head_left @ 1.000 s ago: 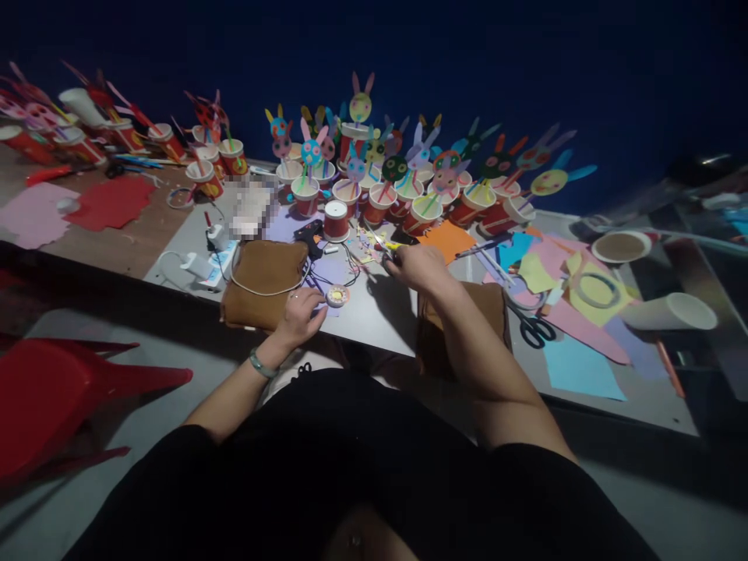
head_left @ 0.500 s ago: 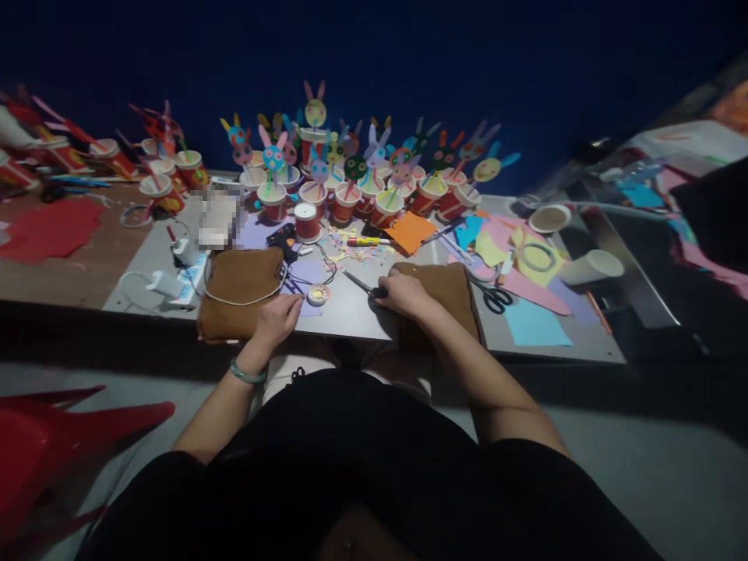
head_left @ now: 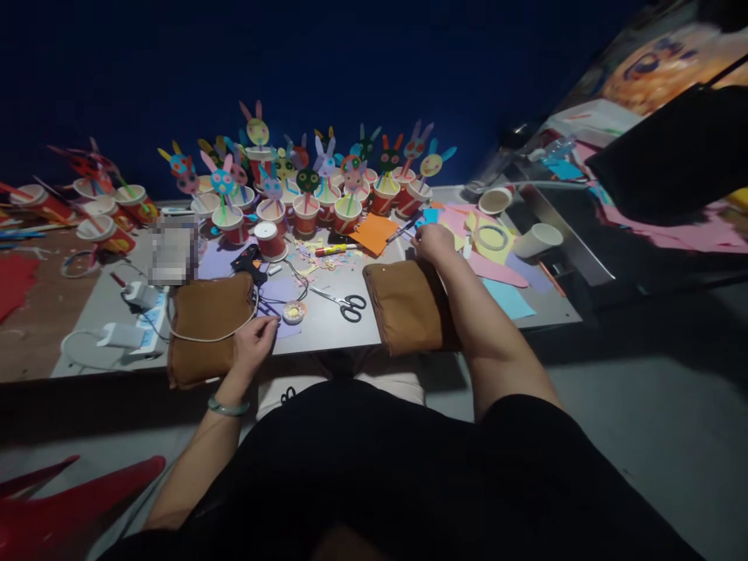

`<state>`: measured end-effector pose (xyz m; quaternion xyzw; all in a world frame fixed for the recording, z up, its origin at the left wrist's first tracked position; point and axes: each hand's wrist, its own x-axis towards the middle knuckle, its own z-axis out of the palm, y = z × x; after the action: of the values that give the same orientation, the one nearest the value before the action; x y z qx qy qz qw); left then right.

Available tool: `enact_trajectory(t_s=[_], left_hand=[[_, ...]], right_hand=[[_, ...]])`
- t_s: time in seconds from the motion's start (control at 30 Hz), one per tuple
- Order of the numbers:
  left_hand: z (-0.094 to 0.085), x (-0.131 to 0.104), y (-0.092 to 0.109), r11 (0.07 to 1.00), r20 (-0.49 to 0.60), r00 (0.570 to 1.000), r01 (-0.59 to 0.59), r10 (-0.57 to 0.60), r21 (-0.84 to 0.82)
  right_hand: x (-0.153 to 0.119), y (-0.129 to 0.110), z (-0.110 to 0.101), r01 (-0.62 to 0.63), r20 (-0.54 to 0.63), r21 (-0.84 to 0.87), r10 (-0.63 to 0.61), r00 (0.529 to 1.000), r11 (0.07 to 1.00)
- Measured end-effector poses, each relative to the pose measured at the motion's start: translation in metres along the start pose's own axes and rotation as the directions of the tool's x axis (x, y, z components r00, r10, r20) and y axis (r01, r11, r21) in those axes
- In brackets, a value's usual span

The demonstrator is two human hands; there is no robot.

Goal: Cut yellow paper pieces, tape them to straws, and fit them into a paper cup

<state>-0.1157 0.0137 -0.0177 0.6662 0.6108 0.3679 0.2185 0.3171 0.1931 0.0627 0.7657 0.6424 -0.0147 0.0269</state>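
Note:
My left hand rests at the right edge of the left brown cushion. Its fingertips are pinched together beside a small round container; whatever they hold is too small to name. My right hand reaches past the right brown cushion to the coloured paper, its fingers curled downward and what is in them hidden. Black-handled scissors lie on the table between the cushions, touched by neither hand. A black glue gun lies behind the left cushion.
Paper cups with bunny faces crowd the table's back. An orange paper sheet and a glue stick lie before them. A power strip with cables is at left. Tape and a white cup are at right.
My right hand has let go of the scissors, leaving them on the table, and moved right and farther back to the paper. My left hand stays pinched by the round container. The view has shifted right.

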Motion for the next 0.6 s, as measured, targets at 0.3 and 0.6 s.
enact_trajectory(t_s=[0.3,0.6], left_hand=[[0.001,0.0,-0.001,0.998,-0.009,0.999,-0.042,0.042,0.038],[0.003,-0.001,-0.001,0.996,-0.013,0.997,-0.078,0.079,0.044]], right_hand=[[0.027,0.0,0.02,-0.023,0.132,-0.036,0.028,0.991,0.999],[0.023,0.024,0.008,-0.078,0.151,0.412,0.017,0.988,0.908]])
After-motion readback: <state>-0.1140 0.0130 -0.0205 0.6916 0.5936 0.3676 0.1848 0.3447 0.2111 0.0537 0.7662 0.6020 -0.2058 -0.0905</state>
